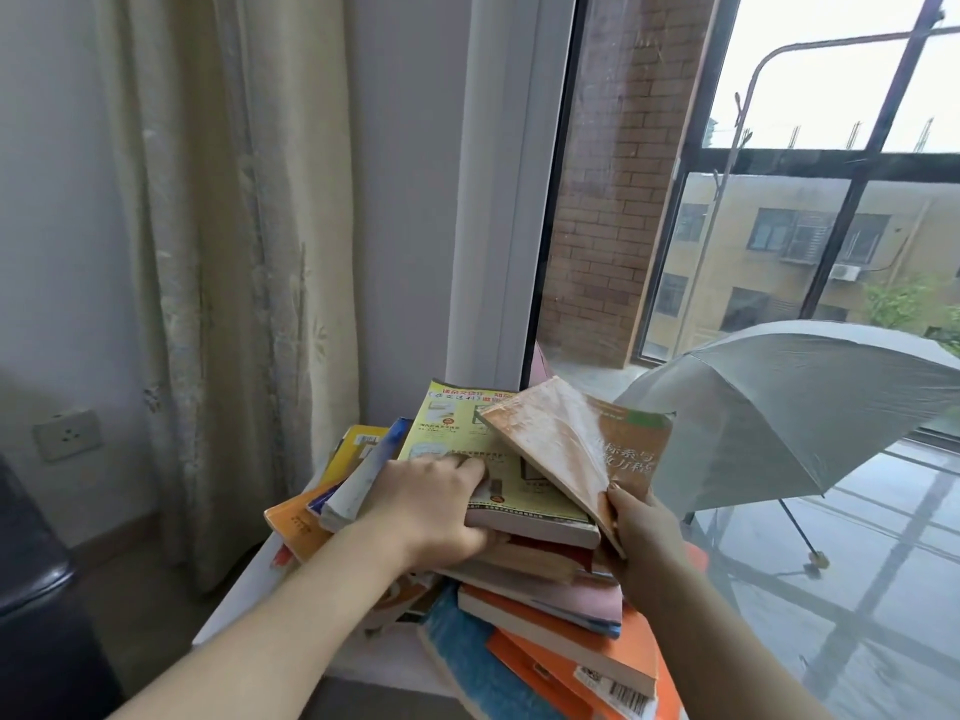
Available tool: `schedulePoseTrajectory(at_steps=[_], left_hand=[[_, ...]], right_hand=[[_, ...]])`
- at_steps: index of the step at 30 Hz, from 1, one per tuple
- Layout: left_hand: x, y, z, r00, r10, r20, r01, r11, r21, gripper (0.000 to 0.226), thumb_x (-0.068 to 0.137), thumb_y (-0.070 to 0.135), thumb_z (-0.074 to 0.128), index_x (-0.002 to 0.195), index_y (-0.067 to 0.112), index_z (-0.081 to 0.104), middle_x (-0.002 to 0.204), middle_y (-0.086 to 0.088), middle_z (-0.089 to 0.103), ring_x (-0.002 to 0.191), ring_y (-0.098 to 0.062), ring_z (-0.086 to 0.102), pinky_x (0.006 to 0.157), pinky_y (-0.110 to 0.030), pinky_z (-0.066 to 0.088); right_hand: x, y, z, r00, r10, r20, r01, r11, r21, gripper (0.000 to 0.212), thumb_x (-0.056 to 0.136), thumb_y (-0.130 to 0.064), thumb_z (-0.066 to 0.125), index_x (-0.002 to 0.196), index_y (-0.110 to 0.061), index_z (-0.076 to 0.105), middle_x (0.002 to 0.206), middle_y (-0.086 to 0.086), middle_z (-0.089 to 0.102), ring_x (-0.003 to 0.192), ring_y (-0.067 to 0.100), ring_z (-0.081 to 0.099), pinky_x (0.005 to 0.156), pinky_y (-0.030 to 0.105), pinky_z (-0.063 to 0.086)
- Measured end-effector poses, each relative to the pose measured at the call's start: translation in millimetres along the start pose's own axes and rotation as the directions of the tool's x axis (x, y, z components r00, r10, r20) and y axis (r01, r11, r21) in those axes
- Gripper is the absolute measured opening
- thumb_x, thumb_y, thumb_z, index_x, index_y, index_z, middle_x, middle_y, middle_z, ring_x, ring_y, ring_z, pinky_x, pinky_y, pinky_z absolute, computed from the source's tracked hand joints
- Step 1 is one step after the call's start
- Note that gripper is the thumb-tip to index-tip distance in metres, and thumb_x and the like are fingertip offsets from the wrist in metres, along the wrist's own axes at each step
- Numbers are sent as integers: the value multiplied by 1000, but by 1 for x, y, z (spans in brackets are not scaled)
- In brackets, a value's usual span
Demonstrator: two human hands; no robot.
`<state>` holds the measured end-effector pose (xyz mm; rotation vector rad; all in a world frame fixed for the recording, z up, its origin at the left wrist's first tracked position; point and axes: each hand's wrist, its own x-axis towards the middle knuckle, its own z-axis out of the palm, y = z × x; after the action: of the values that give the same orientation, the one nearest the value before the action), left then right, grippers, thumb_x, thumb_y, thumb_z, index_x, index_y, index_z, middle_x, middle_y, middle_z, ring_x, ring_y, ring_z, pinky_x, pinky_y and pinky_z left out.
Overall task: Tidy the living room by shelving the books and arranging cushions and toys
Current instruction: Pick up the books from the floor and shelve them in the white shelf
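- Beside the curtain (234, 252), a few slim books (358, 475) lean against the left of the heap. If the heap shifts, they could slide off the white ledge (244, 595).
- The left hand (431, 511) clamps the yellow book (467, 433), fingers on the cover and thumb curled under its near edge. Lifting it alone may drag the leaning books along.
- The pile of books (545, 615) under it is loose and fanned, the lowest ones jutting over the ledge. None is shelved yet, and a careless pull could topple the lot.
- The right hand (644, 537) pinches the worn orange-brown book (556, 449) by its lower corner, tilted up above the pile. Whether it is one book splayed open or two, I cannot tell. Such a thin grip risks a torn cover or a drop.
- An open grey umbrella (805, 407) stands behind the glass, out of the way.
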<state>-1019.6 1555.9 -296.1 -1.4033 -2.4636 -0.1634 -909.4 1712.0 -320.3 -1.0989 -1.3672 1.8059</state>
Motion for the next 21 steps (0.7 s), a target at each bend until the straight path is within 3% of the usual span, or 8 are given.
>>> schedulePoseTrajectory(at_steps=[5, 8, 12, 13, 15, 18, 20, 21], left_hand=[[-3, -4, 9, 995, 0, -104, -4, 999, -39, 45, 86, 55, 44, 124, 31, 48, 123, 9, 59, 114, -15, 54, 83, -26, 40], [-6, -6, 6, 967, -81, -242, 32, 979, -200, 54, 82, 65, 36, 126, 38, 52, 122, 13, 62, 112, -12, 57, 85, -23, 40], [2, -15, -6, 877, -306, -372, 82, 856, -510, 41, 88, 56, 45, 106, 25, 65, 71, 5, 67, 70, -21, 65, 59, -27, 49], [5, -18, -15, 841, -380, -385, 84, 795, -601, 41, 87, 56, 47, 94, 20, 66, 61, 4, 61, 63, -24, 63, 52, -27, 46], [9, -23, -36, 728, -544, -416, 77, 669, -740, 40, 87, 53, 51, 86, 16, 63, 66, 2, 61, 65, -25, 62, 51, -25, 43], [8, -26, -65, 548, -773, -319, 32, 400, -916, 25, 91, 39, 55, 92, 14, 60, 76, 9, 60, 69, -14, 61, 56, -20, 48], [4, -30, -76, 459, -888, -44, -143, -25, -989, 28, 91, 37, 58, 95, 9, 59, 80, 3, 63, 72, -17, 65, 62, -25, 56], [2, -31, -81, 472, -872, 126, -243, -266, -933, 30, 90, 38, 58, 100, 10, 60, 85, -2, 66, 73, -20, 67, 68, -32, 58]], right_hand=[[1, 3, 0, 999, -6, -41, 8, 999, 40, 10, 97, -12, 44, 103, -13, 52, 69, 10, 49, 49, 20, 45, 30, 16, 40], [1, 7, -1, 994, -33, -105, 46, 991, 125, 11, 98, -16, 41, 103, -12, 50, 72, 10, 47, 52, 21, 44, 30, 16, 39], [4, 20, 2, 968, -143, -204, 163, 983, 85, 11, 97, -25, 44, 88, -20, 48, 83, 11, 54, 61, 23, 51, 42, 24, 46], [4, 21, 4, 960, -199, -198, 212, 976, 44, 9, 96, -27, 44, 90, -22, 49, 90, 12, 57, 70, 25, 53, 55, 32, 49], [-1, 21, 7, 947, -282, -151, 278, 959, -48, 12, 97, -27, 42, 103, -22, 51, 99, 7, 60, 86, 27, 56, 76, 42, 50], [-6, 18, 8, 947, -306, -96, 300, 951, -77, 16, 100, -28, 39, 109, -26, 52, 95, 2, 59, 83, 22, 55, 63, 34, 49], [-6, 16, 7, 947, -301, -109, 300, 954, -32, 19, 99, -23, 42, 111, -19, 56, 99, 7, 60, 85, 25, 55, 70, 36, 49], [-3, 14, 6, 951, -280, -132, 281, 960, -4, 21, 98, -21, 44, 112, -13, 57, 99, 9, 60, 86, 26, 55, 78, 39, 48]])
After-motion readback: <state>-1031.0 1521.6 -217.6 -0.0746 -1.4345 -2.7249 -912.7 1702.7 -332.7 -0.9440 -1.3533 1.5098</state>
